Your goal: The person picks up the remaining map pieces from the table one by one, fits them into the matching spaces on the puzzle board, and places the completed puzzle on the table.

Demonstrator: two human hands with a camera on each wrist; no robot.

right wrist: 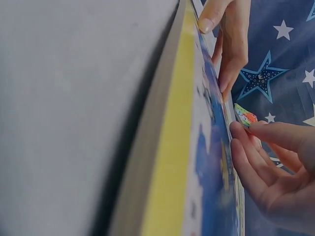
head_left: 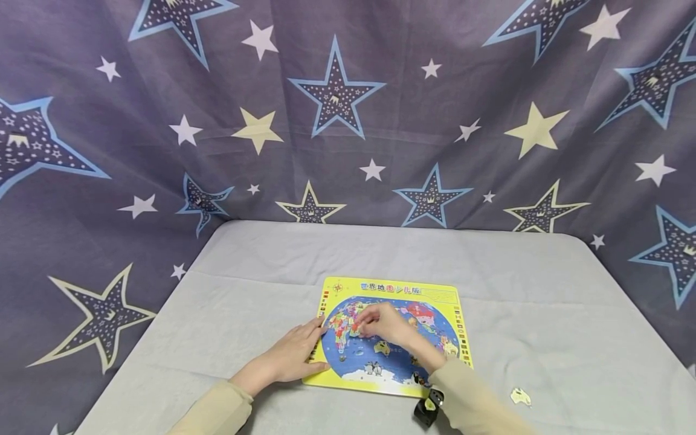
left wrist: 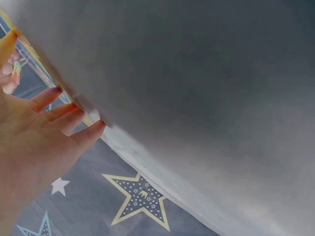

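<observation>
A yellow-bordered world map puzzle board (head_left: pixel 443 294) lies on the table, a blue oval map with colourful land pieces in its middle. My left hand (head_left: pixel 296 353) rests on the board's left edge, fingers spread; the left wrist view shows its fingertips (left wrist: pixel 101 124) along that edge. Over the left part of the map, my right hand (head_left: pixel 387 323) pinches a small multicoloured puzzle piece (right wrist: pixel 244 116) between thumb and forefinger. That piece stands raised and tilted above the board in the right wrist view. The right hand hides part of the map beneath it.
A pale, irregular puzzle piece (head_left: pixel 520 396) lies on the grey tablecloth (head_left: pixel 261 260), right of the board. Strapped at the right wrist is a black device (head_left: pixel 428 408). A star-patterned curtain (head_left: pixel 380 145) hangs behind the table.
</observation>
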